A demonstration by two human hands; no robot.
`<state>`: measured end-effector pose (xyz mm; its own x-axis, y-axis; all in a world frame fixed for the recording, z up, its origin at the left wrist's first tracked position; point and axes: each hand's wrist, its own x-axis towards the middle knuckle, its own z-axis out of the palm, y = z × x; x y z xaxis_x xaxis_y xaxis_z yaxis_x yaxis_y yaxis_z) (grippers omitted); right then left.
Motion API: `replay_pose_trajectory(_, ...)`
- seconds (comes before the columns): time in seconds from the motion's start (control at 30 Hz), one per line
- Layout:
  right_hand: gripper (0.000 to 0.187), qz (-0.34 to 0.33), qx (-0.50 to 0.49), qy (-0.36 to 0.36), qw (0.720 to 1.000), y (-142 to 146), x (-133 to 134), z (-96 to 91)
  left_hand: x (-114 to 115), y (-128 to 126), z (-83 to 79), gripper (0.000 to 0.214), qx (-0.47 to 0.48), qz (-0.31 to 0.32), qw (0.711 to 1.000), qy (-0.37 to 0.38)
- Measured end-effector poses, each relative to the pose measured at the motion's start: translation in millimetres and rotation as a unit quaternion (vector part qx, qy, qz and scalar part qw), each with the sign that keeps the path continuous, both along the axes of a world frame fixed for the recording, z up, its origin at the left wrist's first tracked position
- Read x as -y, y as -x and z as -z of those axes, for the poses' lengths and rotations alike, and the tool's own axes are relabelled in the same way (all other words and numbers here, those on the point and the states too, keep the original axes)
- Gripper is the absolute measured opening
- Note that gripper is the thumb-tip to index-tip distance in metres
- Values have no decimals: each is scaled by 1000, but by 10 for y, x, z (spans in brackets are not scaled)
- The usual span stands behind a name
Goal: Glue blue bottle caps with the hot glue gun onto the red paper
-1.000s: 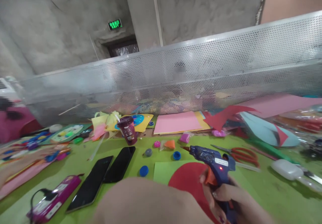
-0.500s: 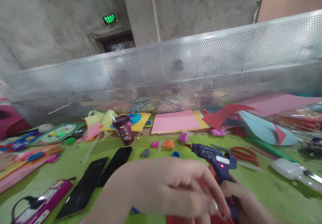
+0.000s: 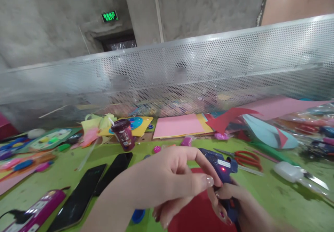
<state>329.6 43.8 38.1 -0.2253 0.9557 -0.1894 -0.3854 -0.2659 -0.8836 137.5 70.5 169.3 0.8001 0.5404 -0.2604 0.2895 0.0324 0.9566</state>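
Observation:
My right hand (image 3: pixel 242 204) grips the handle of a blue hot glue gun (image 3: pixel 220 164) whose red light is on; its nozzle points left, hidden behind my left hand. My left hand (image 3: pixel 172 181) hovers in front of the gun with its fingers loosely curled, thumb and forefinger close together near the nozzle; whether it holds anything is hidden. Under both hands lies a red paper disc (image 3: pixel 195 214) on the green table (image 3: pixel 273 197).
Two black phones (image 3: pixel 78 197) and a magenta case (image 3: pixel 33 213) lie at left. A dark cup (image 3: pixel 123 134), pink paper (image 3: pixel 177 125), red scissors (image 3: pixel 247 157), a white case (image 3: pixel 287 171) and loose bottle caps surround the hands. A perforated metal screen (image 3: pixel 208 72) runs behind.
My left hand came up from the bottom edge and moved right, in front of the glue gun's nozzle. The view drifted slightly right.

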Motion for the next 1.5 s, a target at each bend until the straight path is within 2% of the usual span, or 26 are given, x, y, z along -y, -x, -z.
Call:
replay_pose_trajectory(0.07,7,6,0,4,1000,10,-10,0,0,-3,30,14,-4,-16,1000,-10)
replay_pose_trajectory(0.2,21,18,3,23,1000,32,-11,-7,2,3,75,13,0,-25,1000,-12)
replay_pose_trajectory(0.53,24,10,2,24,1000,20,13,-12,27,14,-16,14,-9,-14,1000,15)
replay_pose_trajectory(0.73,9,8,0,2,1000,15,1,18,19,-6,45,15,20,-24,999,17)
replay_pose_trajectory(0.87,7,3,-2,2,1000,14,-7,9,20,-11,37,15,25,-21,999,14)
replay_pose_trajectory(1.3,23,-3,-5,7,1000,34,-17,-8,82,-39,105,17,21,-54,998,3)
replay_pose_trajectory(1.43,27,-6,-1,5,1000,29,-21,-27,77,4,47,14,37,-56,998,11)
replay_pose_trajectory(1.5,30,-9,-4,6,1000,20,-15,-30,72,43,-19,14,49,-83,995,-16)
